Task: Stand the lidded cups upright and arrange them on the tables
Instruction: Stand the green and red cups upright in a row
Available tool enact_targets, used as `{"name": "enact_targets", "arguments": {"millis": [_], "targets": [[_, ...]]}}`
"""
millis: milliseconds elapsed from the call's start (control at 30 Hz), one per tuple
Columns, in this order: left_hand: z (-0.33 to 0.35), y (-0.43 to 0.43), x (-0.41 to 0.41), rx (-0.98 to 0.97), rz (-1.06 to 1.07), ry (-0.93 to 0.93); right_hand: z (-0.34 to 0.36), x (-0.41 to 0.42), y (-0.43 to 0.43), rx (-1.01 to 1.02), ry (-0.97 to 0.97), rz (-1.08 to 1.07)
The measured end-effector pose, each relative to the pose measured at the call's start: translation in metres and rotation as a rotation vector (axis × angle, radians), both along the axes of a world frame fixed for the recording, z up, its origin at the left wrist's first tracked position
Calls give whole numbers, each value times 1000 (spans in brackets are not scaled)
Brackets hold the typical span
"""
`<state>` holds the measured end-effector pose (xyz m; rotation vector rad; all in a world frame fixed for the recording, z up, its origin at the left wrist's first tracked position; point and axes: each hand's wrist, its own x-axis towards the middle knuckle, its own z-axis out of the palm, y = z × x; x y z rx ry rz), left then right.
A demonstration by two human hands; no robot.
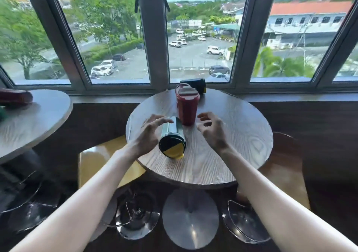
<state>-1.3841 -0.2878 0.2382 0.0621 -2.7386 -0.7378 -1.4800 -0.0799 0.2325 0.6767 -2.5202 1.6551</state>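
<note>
A dark green cup [172, 133] with a black and yellow lid lies on its side on the round wooden table [222, 151], lid end toward me. My left hand [149, 135] is spread open against its left side, fingertips over the body. A red lidded cup [187, 106] stands upright just behind it. A black cup [193, 84] lies on its side at the table's far edge by the window. My right hand [211, 129] hovers open to the right of the red cup, holding nothing. On the second table [38, 119] at left lies a dark red cup [15, 97].
A window wall runs behind both tables, with a sill below it. A yellow stool [96, 158] sits left of the near table and a brown stool [284, 170] to its right. The table's metal pedestal base [190, 218] and chrome stool bases stand on the dark floor.
</note>
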Motion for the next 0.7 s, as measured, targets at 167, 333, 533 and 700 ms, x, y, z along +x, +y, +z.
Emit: {"name": "enact_targets", "arguments": {"millis": [167,333,533,700], "targets": [[4,-32,-25,-487,-218,-300,8,-68,-32,167,75,44],[-2,-35,-47,-678,-341,-275,15,-119,-53,281,122,126],[-24,-42,-63,-545,-413,-65,2,-123,-55,163,115,204],[-39,-34,-60,-149,-290,147,-3,-126,-56,117,142,192]]}}
